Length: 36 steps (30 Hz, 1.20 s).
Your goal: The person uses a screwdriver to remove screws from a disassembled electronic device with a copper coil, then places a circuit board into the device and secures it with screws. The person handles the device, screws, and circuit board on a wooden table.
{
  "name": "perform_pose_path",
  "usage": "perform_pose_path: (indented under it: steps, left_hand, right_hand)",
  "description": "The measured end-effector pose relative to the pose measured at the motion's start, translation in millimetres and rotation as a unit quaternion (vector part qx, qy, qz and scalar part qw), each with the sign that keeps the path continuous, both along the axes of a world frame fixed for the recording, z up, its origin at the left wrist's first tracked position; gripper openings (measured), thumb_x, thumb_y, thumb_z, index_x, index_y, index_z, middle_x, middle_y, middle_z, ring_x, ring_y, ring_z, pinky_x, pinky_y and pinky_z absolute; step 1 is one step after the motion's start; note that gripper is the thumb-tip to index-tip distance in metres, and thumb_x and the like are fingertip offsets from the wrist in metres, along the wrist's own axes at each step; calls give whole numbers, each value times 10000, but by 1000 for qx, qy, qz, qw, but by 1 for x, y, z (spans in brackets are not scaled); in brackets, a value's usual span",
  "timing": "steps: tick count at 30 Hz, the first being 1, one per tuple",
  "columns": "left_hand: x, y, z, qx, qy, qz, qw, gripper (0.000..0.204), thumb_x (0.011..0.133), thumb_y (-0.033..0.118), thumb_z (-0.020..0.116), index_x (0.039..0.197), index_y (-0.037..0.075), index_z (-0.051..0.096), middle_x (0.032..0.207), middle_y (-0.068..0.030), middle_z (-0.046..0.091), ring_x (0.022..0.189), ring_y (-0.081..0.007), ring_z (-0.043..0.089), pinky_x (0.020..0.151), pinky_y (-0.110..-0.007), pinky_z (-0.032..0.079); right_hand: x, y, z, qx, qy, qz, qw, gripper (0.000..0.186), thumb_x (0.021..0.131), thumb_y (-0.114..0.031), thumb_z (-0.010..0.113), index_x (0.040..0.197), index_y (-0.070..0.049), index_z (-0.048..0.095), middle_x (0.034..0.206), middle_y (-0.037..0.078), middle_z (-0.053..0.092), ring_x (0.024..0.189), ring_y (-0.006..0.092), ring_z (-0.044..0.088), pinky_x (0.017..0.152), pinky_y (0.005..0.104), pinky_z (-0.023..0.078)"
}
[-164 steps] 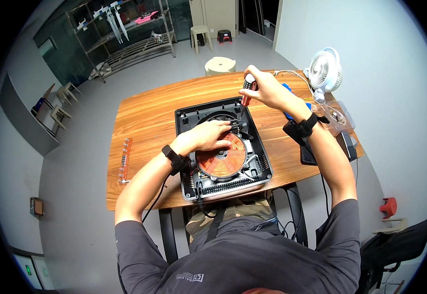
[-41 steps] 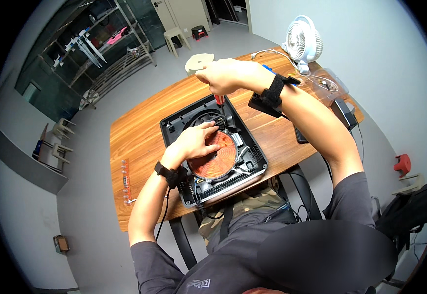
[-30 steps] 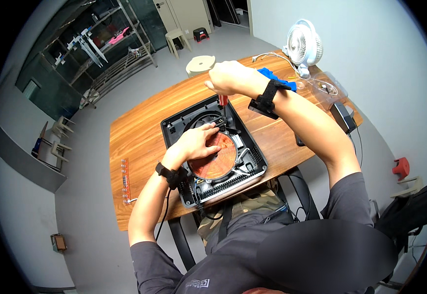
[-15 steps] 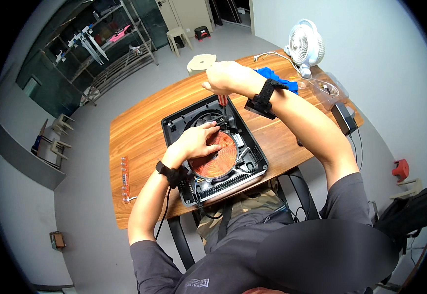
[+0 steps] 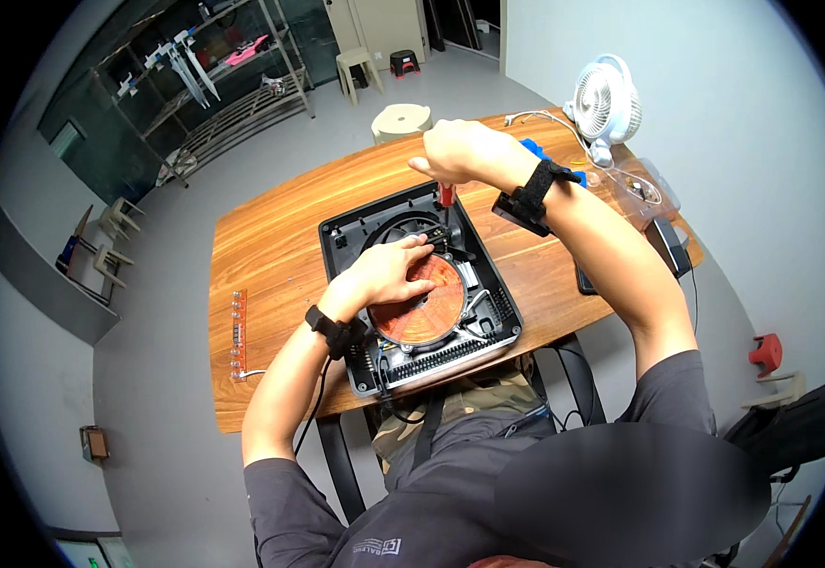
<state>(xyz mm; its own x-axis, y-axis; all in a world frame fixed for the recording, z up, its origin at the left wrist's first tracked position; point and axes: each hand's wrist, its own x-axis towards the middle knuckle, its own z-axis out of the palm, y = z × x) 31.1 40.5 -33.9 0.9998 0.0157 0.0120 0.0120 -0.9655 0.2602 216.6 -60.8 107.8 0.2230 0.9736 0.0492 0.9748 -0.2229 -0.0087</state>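
An opened induction cooker (image 5: 339, 327), a black housing with its insides bare, lies on the wooden table close to my body. Its round copper coil (image 5: 441, 317) is under my left hand (image 5: 384, 275), which rests flat with fingers spread, the fingertips reaching a dark part beyond the coil. My right hand (image 5: 469, 153) is raised above the housing's far right side, closed round a screwdriver (image 5: 447, 195) with a red handle. The shaft points down toward the inside, next to the round black fan (image 5: 389, 227). My fingers hide the top of the handle.
A strip of small clear parts (image 5: 238, 333) lies at the table's left edge. At the far right are a white fan (image 5: 608, 102), a blue cloth (image 5: 534, 150), a clear plastic tray (image 5: 654, 180) and a black box-shaped device (image 5: 668, 244). A pale stool (image 5: 401, 120) stands beyond the table.
The view has shifted slightly. My right hand stays over the same spot with the screwdriver, and my left hand remains on the coil.
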Motion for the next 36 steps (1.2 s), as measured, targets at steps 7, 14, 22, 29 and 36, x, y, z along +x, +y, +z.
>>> perform_pose_path:
  steps: [7, 14, 22, 29, 36]
  left_hand:
    - [-5, -1, 2, 1, -2, 9, 1000, 699, 854, 455, 709, 1381, 16, 572, 1476, -198, 514, 1278, -376, 565, 1082, -431, 466]
    - [0, -2, 0, -1, -1, 2, 1000, 707, 859, 457, 708, 1394, 17, 563, 1482, -195, 509, 1289, -372, 557, 1093, -426, 457]
    - [1, -2, 2, 4, 0, -1, 1000, 709, 857, 457, 708, 1392, 15, 565, 1480, -203, 508, 1292, -372, 554, 1095, -420, 455]
    - [1, -1, 0, 17, 5, 2, 1000, 714, 870, 507, 674, 1397, 38, 567, 1494, -171, 505, 1290, -345, 562, 1088, -414, 462]
    - [0, -2, 1, 8, 4, 1, 1000, 710, 858, 468, 697, 1391, 18, 567, 1483, -198, 507, 1297, -365, 553, 1093, -421, 457]
  right_hand:
    - [5, 4, 8, -84, 71, 61, 992, 335, 907, -256, 612, 1132, -8, 598, 915, 232, 715, 788, 336, 721, 686, 437, 573]
    - [18, 15, -18, 14, -78, 68, 995, 374, 1022, -323, 501, 1032, 6, 677, 737, 190, 711, 705, 362, 711, 723, 462, 577]
    - [11, -13, 15, -79, 86, 51, 992, 368, 950, -332, 585, 1084, 10, 609, 1016, 255, 707, 1008, 352, 688, 737, 446, 576]
    - [19, 3, -10, -22, 1, 26, 999, 434, 1029, -395, 497, 964, 2, 657, 763, 207, 714, 740, 387, 709, 743, 475, 574]
    - [17, 0, -9, 30, 4, 100, 995, 366, 928, -346, 639, 1012, 9, 611, 914, 208, 720, 907, 437, 681, 829, 480, 551]
